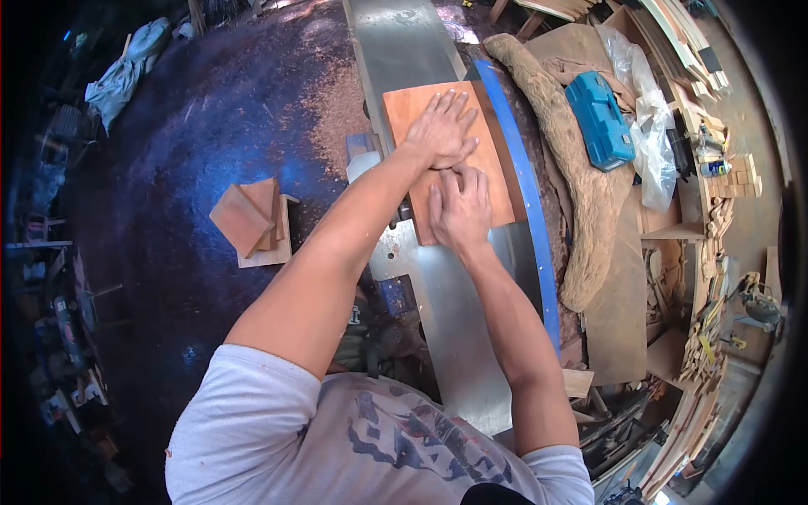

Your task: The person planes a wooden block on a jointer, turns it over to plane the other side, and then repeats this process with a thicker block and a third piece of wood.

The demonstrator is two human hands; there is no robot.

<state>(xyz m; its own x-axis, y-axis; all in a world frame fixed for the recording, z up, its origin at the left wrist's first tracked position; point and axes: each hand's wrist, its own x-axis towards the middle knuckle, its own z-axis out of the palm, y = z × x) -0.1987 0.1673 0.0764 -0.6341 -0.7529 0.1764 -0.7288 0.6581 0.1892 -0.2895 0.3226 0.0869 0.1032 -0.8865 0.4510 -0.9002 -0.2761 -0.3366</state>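
Observation:
A flat reddish-brown wooden board (pixel 404 105) lies on the long metal bed of a jointer (pixel 459 295), beside its blue-edged fence (pixel 526 194). My left hand (pixel 442 133) is flat on the board's upper face, fingers spread and pointing away from me. Just nearer to me, my right hand (pixel 461 209) presses on the same board with bent fingers, its thumb to the left. The two hands almost touch. The board's underside and whatever part of the cutter lies below it are hidden.
Cut wooden pieces (pixel 246 215) are stacked at the left. Wood shavings (pixel 332 109) cover the dark floor by the machine. Right of the fence lie a long rough log (pixel 581 177) and a blue tool case (pixel 599 120). Shelves with wood offcuts (pixel 715 236) stand farther right.

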